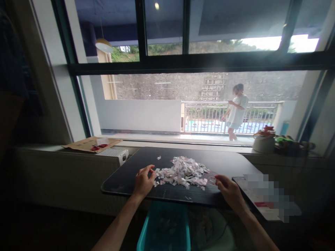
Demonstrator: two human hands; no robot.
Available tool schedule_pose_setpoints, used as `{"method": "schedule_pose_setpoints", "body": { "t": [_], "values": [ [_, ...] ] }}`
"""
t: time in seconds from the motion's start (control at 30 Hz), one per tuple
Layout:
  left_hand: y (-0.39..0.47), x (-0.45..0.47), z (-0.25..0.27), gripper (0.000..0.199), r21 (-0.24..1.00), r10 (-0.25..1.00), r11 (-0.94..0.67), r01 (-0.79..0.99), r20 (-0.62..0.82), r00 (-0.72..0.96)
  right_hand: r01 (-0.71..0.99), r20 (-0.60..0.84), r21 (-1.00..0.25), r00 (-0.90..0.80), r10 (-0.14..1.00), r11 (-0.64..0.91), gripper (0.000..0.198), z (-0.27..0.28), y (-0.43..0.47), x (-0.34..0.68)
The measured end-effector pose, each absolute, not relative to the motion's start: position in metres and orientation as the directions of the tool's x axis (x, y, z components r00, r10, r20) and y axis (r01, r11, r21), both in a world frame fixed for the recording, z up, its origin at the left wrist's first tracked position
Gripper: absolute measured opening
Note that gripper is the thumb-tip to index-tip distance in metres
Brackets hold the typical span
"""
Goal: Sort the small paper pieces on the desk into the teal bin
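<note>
A heap of small torn or cut paper pieces [185, 170], white with pinkish marks, lies on the dark table [123, 177]. My left hand [144, 181] rests at the heap's left edge, its fingers loosely bent and thumb apart, with no held thing showing. To the right of the heap is my right hand [229, 188], fingers drawn together in a pinch; whatever is between the fingertips is too small to make out. Under the table's near edge stands a teal plastic bin [142, 230] with dim paper scraps inside.
A tablet-like device [261, 198], partly blurred out, lies by my right forearm. Red-handled scissors [98, 147] rest on brown paper [81, 144] on the left sill. A white pot [263, 143] stands on the right sill. Beyond the window a person [237, 109] stands outside.
</note>
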State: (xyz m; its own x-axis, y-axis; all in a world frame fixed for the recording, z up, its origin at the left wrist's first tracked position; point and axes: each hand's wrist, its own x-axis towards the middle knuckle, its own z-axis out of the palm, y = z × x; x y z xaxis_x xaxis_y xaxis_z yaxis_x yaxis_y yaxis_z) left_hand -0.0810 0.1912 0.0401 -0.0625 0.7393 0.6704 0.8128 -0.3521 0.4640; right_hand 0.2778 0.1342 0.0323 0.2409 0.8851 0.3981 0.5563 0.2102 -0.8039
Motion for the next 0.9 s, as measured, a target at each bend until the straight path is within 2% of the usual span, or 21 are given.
{"method": "schedule_pose_setpoints", "body": {
  "t": [0.07,0.2,0.37,0.53,0.9],
  "values": [
    [0.192,-0.081,0.039,0.025,0.469,0.744,-0.341,0.815,0.665,-0.072,0.549,0.410,-0.799,0.199,0.890,0.245,0.033,0.034,0.131,0.276],
    [0.192,-0.081,0.040,0.025,0.470,0.748,-0.324,0.821,0.659,-0.082,0.543,0.440,-0.799,0.235,0.866,0.259,0.031,0.036,0.126,0.273],
    [0.190,-0.080,0.041,0.025,0.463,0.756,-0.308,0.831,0.649,-0.082,0.514,0.416,-0.812,0.175,0.892,0.278,0.028,0.039,0.123,0.274],
    [0.190,-0.080,0.041,0.026,0.464,0.763,-0.291,0.836,0.641,-0.090,0.529,0.412,-0.815,0.241,0.879,0.237,0.028,0.040,0.121,0.276],
    [0.188,-0.079,0.043,0.026,0.465,0.774,-0.279,0.840,0.627,-0.090,0.507,0.434,-0.819,0.243,0.868,0.267,0.026,0.040,0.120,0.274]
  ]
}}
